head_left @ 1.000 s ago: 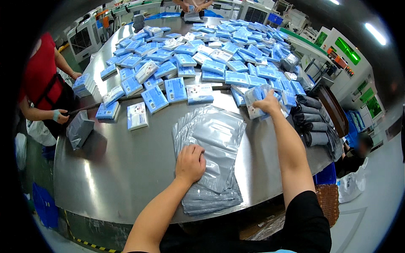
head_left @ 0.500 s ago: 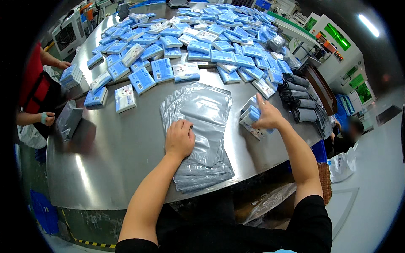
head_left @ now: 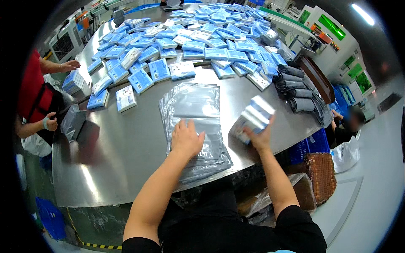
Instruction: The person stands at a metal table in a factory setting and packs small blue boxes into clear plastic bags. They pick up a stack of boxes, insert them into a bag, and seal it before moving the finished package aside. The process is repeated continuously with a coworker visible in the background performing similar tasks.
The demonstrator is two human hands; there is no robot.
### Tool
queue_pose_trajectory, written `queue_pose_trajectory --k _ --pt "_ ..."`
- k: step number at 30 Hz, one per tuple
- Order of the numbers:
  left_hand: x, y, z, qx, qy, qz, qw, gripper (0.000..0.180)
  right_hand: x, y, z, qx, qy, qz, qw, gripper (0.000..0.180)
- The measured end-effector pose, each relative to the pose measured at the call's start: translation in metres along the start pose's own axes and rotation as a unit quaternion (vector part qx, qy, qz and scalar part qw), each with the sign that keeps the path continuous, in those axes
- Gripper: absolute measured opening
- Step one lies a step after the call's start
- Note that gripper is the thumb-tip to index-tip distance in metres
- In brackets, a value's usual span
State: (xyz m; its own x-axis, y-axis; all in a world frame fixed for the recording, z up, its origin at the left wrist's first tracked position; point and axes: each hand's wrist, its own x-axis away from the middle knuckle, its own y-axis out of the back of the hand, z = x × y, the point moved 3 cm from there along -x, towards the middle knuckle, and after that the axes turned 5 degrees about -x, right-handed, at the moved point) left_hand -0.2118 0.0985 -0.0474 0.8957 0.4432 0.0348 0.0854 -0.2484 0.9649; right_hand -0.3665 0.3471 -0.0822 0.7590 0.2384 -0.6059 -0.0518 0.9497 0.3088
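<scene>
A fanned stack of grey plastic mailing bags point(head_left: 196, 103) lies on the metal table before me. My left hand point(head_left: 187, 138) rests flat on the stack, fingers stretched out and holding nothing. To the right of the bags, my right hand point(head_left: 260, 134) grips a small bundle of blue-and-white packs point(head_left: 254, 116) from its near right side, thumb on one face. The bundle is tilted and slightly blurred; whether it touches the table I cannot tell.
A large heap of blue-and-white packs point(head_left: 194, 45) covers the table's far side. Rolled dark grey bags point(head_left: 301, 104) lie at the right edge by a brown tray point(head_left: 316, 78). At left, a co-worker in red point(head_left: 36, 92) stands near stacked packs point(head_left: 75, 81) and a grey bag point(head_left: 74, 121).
My right hand has turned and tilted the bundle of packs, drawing its arm inward. My left hand's fingers have spread out on the bags. The co-worker's far hand has lifted off the stacked packs.
</scene>
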Motion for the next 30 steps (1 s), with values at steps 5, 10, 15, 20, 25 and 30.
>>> queue_pose_trajectory --k 5,10,15,20,25,30 --pt "-0.046 -0.008 -0.05 0.39 -0.127 -0.024 0.912 0.074 0.001 -0.006 0.005 -0.117 -0.07 0.085 0.987 0.116" --pt "-0.066 -0.039 -0.116 0.706 -0.067 0.16 0.687 0.084 0.007 -0.004 0.038 -0.053 0.005 0.197 0.979 0.126" --pt "-0.044 -0.048 -0.14 0.758 -0.087 0.291 0.577 0.077 0.023 0.017 0.016 0.002 -0.033 0.228 0.973 0.121" --pt "-0.048 -0.05 -0.136 0.738 -0.077 0.278 0.61 0.062 0.021 0.013 0.018 -0.05 -0.041 0.234 0.97 0.11" --pt "-0.042 -0.046 -0.126 0.698 -0.066 0.264 0.662 0.067 0.023 0.014 0.033 -0.141 -0.182 0.186 0.955 0.076" --pt "-0.016 0.031 -0.042 0.372 -0.214 0.09 0.899 0.035 0.067 0.045 0.012 -0.596 -0.346 0.094 0.718 0.071"
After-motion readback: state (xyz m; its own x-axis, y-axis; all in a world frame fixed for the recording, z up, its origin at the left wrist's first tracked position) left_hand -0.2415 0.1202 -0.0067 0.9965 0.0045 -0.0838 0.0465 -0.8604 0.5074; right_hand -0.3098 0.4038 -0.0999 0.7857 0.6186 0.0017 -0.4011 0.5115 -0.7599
